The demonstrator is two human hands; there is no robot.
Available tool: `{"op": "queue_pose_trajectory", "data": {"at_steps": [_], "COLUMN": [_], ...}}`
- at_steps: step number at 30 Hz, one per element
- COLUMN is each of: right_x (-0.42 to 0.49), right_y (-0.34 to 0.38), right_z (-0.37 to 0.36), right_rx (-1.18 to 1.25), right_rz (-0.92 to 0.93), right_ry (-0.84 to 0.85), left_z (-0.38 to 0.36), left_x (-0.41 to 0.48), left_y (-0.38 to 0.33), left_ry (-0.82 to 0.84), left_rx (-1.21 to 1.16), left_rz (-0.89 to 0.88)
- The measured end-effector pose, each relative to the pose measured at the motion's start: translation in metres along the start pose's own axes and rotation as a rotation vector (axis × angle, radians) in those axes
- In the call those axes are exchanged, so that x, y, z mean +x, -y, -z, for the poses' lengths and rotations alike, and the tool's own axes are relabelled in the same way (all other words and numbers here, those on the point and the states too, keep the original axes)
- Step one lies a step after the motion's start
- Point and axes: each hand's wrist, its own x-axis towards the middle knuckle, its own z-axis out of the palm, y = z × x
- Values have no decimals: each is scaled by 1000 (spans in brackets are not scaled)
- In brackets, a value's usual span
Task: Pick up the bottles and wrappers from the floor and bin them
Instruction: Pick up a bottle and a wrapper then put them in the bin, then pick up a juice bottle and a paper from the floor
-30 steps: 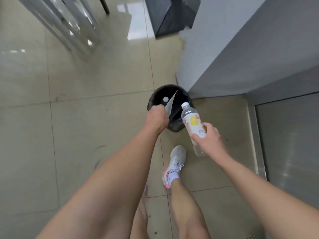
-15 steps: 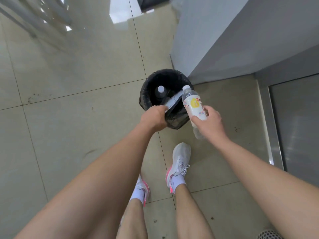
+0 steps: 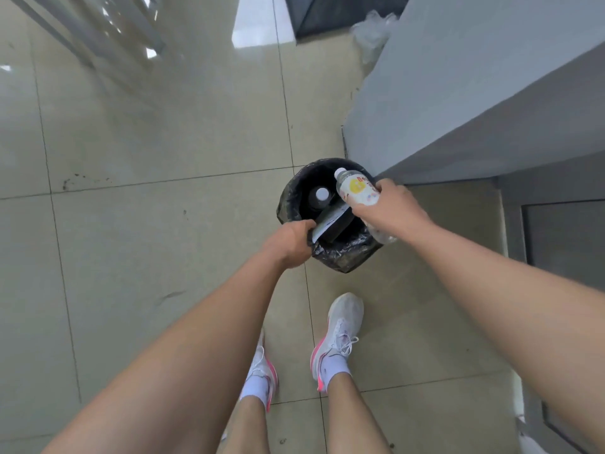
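A round bin (image 3: 340, 260) lined with a black bag stands on the tiled floor beside a grey wall corner. My left hand (image 3: 289, 242) holds a flat silvery wrapper (image 3: 329, 221) over the bin's near rim, its far end reaching into the opening. My right hand (image 3: 389, 208) grips a clear plastic bottle (image 3: 357, 190) with a white and yellow label and white cap, held over the bin's right side, cap pointing away. A dark bottle with a white cap (image 3: 320, 195) lies inside the bin.
The grey wall block (image 3: 458, 103) rises to the right of the bin. A crumpled clear plastic bag (image 3: 373, 31) lies at the far corner of that wall. A dark mat (image 3: 343, 14) is at the top. My feet in white shoes (image 3: 337, 339) stand just behind the bin.
Both hands moved forward over the bin. The bottle went from beside the bin's right rim to above the opening, and the wrapper tilted lower into the bin. I stepped closer.
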Motion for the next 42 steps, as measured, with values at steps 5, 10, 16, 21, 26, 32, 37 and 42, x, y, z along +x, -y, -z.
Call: {"op": "queue_pose_trajectory", "data": {"at_steps": [5, 10, 16, 21, 26, 32, 37, 42], "right_x": [52, 58, -2, -111, -260, -408, -513, -635], "right_y": [18, 24, 43, 112, 191, 241, 280, 283], "right_z": [-21, -26, -3, 45, 101, 145, 156, 136], "right_rx": [-68, -105, -226, -310, -419, -583, -702, -794], "right_rz": [8, 33, 74, 209, 486, 880, 1282, 1648], "right_ry": [14, 6, -6, -4, -49, -69, -79, 2], "left_z": [2, -14, -19, 30, 97, 117, 74, -8], "left_x": [19, 16, -58, -177, -310, -465, -588, -704], "left_y": [40, 72, 75, 55, 15, -12, -21, -47], "left_ry": [-92, -116, -116, -299, -464, -625, -871, -1062], "left_rx": [-34, -67, -87, 166, 164, 91, -43, -257], "left_rz": [43, 151, 223, 233, 307, 517, 715, 993]}}
